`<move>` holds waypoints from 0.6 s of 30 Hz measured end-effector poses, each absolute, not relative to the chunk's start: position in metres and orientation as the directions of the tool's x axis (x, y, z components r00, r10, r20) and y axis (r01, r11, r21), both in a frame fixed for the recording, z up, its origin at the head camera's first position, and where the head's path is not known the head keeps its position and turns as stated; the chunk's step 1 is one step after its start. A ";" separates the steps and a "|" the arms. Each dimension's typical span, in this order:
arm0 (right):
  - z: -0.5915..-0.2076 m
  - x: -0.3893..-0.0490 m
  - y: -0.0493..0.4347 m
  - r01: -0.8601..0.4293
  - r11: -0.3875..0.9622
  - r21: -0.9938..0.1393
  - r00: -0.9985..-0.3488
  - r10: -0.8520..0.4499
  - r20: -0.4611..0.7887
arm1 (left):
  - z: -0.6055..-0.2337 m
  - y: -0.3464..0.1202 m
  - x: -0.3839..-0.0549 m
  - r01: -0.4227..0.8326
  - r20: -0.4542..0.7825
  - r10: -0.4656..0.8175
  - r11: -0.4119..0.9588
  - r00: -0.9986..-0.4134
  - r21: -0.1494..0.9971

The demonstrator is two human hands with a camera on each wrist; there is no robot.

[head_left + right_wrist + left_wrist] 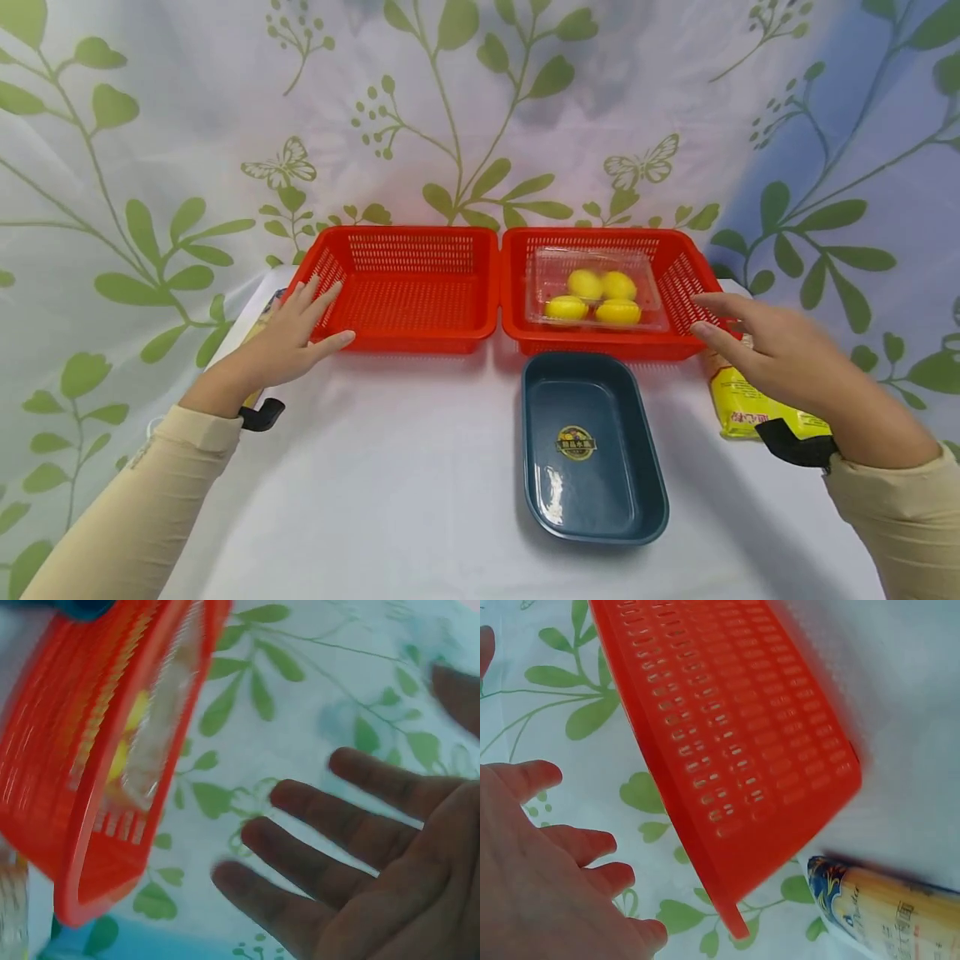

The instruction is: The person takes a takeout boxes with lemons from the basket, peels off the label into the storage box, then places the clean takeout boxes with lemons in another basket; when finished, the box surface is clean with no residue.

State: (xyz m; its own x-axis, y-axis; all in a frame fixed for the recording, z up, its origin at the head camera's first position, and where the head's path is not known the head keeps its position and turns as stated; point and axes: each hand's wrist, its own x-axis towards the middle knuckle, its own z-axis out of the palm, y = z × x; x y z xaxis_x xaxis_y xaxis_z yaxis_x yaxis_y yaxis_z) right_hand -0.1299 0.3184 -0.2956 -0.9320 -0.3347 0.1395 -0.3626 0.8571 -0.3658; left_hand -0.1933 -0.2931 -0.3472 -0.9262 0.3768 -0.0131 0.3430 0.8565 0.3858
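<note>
My left hand [285, 342] hovers by the left end of an empty red plastic basket [412, 342]. Its fingers are spread and hold nothing; in the left wrist view the fingertips stand apart from the basket wall [727, 735]. At the outer end of a second red basket [592, 347] is my right hand [787, 350], its fingers extended with nothing in them. That basket contains a clear plastic box [536, 283] with several yellow lemons [585, 285]. A dark blue rectangular dish [600, 500] lies in front of the right basket, with a gold label on its bottom.
A yellow bag [738, 404] lies right of the baskets, partly behind my right hand. Left of the left basket is a pack of noodles [892, 915], mostly hidden by my left arm in the head view. A leaf-patterned cloth [465, 117] hangs behind the white table [405, 483].
</note>
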 end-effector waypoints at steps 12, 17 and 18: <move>-0.298 -0.172 0.322 -0.315 0.885 -0.343 -0.944 -0.330 0.017 | -0.336 -0.308 -0.198 0.338 -0.012 0.375 0.849 -0.927 0.405; -0.302 -0.184 0.329 -0.258 0.932 -0.255 -0.965 -0.263 0.013 | -0.335 -0.306 -0.199 0.323 -0.025 0.366 0.850 -0.930 0.416; -0.303 -0.186 0.331 -0.245 0.936 -0.253 -0.968 -0.252 0.004 | -0.336 -0.306 -0.200 0.325 -0.026 0.369 0.848 -0.929 0.418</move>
State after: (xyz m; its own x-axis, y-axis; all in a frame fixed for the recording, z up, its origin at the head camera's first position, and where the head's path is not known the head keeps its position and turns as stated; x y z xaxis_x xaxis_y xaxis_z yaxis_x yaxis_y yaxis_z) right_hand -0.1857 0.3307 -0.3028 -0.9677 -0.2522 0.0038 -0.2450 0.9359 -0.2532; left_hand -0.2001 -0.3059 -0.3356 -0.9292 0.3688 -0.0259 0.3250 0.8483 0.4181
